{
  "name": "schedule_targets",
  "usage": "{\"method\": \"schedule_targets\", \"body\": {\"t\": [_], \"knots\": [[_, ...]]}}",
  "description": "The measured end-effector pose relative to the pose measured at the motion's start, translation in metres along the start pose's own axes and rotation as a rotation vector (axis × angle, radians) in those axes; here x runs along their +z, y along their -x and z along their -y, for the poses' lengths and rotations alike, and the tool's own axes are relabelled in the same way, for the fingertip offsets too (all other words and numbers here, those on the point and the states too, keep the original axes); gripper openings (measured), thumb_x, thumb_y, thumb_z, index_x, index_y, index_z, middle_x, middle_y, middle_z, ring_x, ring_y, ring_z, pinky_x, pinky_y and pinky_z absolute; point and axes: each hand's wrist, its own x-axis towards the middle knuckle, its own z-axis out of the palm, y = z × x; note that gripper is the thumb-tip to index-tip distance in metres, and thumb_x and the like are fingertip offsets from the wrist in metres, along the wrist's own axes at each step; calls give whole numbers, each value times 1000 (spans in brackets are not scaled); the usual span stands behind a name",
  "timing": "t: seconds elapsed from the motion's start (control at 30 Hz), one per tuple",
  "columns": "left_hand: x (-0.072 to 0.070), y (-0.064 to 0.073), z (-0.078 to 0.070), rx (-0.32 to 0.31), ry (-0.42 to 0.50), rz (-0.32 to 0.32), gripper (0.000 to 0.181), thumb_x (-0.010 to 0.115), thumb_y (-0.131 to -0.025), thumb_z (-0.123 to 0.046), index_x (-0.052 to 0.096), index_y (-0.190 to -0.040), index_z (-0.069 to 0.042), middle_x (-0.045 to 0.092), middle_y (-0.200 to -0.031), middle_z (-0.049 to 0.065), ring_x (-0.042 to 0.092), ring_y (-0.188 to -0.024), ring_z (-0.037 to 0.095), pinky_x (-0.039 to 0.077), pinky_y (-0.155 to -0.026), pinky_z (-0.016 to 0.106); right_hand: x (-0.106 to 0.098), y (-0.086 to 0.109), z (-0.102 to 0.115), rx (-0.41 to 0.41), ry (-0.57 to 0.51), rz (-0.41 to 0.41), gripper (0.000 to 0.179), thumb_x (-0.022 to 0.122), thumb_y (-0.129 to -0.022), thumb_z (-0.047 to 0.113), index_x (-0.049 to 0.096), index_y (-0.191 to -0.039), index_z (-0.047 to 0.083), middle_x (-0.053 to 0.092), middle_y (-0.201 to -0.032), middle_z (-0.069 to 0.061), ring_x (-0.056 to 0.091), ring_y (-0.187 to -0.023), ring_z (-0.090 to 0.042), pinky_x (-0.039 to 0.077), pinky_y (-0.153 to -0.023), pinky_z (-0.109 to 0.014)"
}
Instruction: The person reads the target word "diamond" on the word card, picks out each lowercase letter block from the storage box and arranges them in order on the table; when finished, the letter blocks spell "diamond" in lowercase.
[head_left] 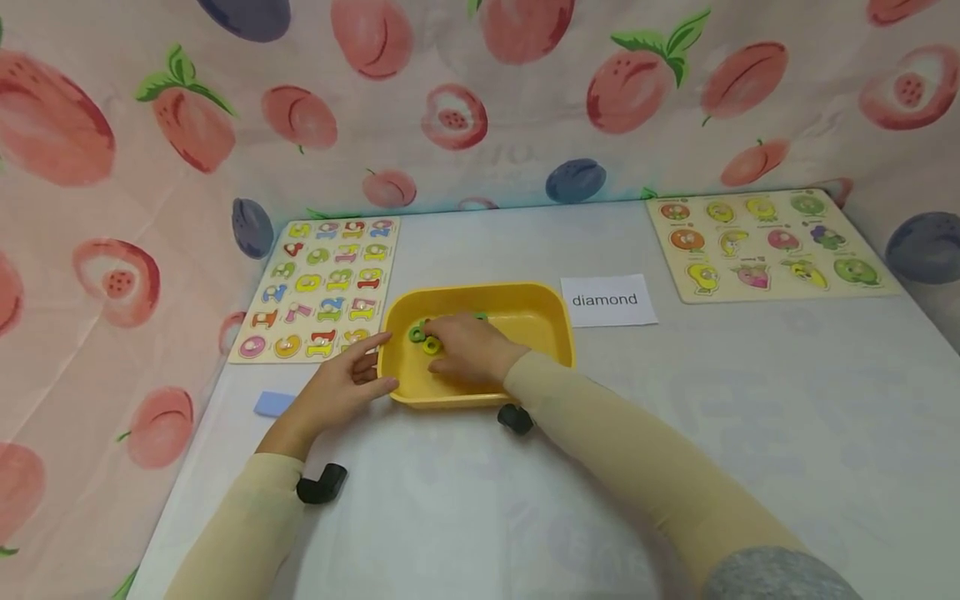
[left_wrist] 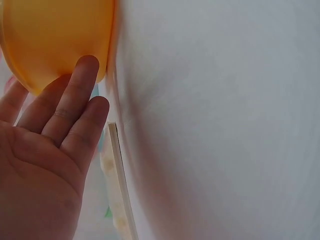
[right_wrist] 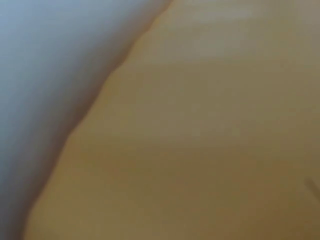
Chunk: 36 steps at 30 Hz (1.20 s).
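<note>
A yellow plastic tray [head_left: 555, 333] stands on the white table. Inside it, toward its left end, lie small ring-shaped pieces, among them a green ring [head_left: 417, 333] and a yellow ring [head_left: 432, 345]. My right hand [head_left: 472, 348] reaches down into the tray, index finger beside the rings and thumb apart from it; its other fingers are partly hidden. Against the tray's left end rests my left hand [head_left: 337, 387], with fingers fairly straight. In the left wrist view, its fingertips touch the tray's outer wall [left_wrist: 55, 35]. The right wrist view is mostly a blurred yellow surface [right_wrist: 200, 125].
A number puzzle board [head_left: 318, 292] lies at the back left, a fruit puzzle board [head_left: 772, 246] at the back right. Right of the tray is a card [head_left: 607, 301] reading "diamond". A blue flat piece [head_left: 273, 404] lies near the left forearm. Fruit-patterned cloth [head_left: 510, 108] hangs behind.
</note>
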Motion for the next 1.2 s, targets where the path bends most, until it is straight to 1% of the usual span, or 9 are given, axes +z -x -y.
{"method": "schedule_targets", "body": {"t": [0.13,0.4,0.53,0.73,0.87,0.93,1.13,1.2], "knots": [[0,0,0,-10,-5,-2,75,75,-91,-33,38,-156,-21,53,-143,23,56,-126,35,43,-106,50,3,-3,1,5,-6,16,54,68,-96,30,54,-145,11,54,-145,-3,48,-131,-24,32,-116,-39],[1,-3,1,-1,9,-4,75,76,-91,-30,39,-155,-21,54,-140,23,58,-124,34,44,-105,50,8,-7,-3,-30,65,35,54,67,-93,31,56,-144,15,56,-143,-1,47,-126,-26,37,-110,-40],[1,-2,1,-13,2,-5,75,76,-91,-31,39,-155,-22,54,-141,23,58,-124,34,44,-106,50,11,-8,-3,-29,55,44,56,67,-93,33,55,-145,17,56,-143,1,44,-127,-26,36,-110,-39],[1,-3,2,-17,12,-1,75,76,-91,-32,38,-156,-23,54,-142,22,59,-123,33,44,-105,49,12,-7,-2,-18,69,46,51,63,-96,32,55,-145,19,55,-143,4,39,-133,-26,32,-114,-41],[1,-3,3,-18,17,-2,75,76,-91,-32,38,-155,-23,54,-142,23,58,-124,34,44,-106,49,10,-5,-2,-11,79,53,51,63,-96,34,57,-144,18,56,-143,3,37,-136,-26,30,-115,-43],[2,-2,3,-20,14,-4,75,76,-91,-31,38,-156,-23,54,-142,23,58,-125,34,43,-106,50,9,-4,-1,-11,85,60,50,63,-96,34,58,-143,18,57,-142,2,38,-134,-26,31,-114,-44],[1,-1,2,-25,9,-6,75,75,-91,-31,38,-156,-24,54,-142,22,58,-125,34,43,-106,50,4,3,0,-23,111,84,50,65,-95,36,60,-141,16,59,-139,1,44,-124,-26,36,-109,-41],[1,-1,2,-24,7,-7,75,75,-91,-31,38,-156,-24,54,-142,22,58,-125,34,43,-106,50,2,5,1,-31,123,95,49,65,-96,36,61,-140,16,60,-138,1,45,-123,-27,37,-108,-41]]}}
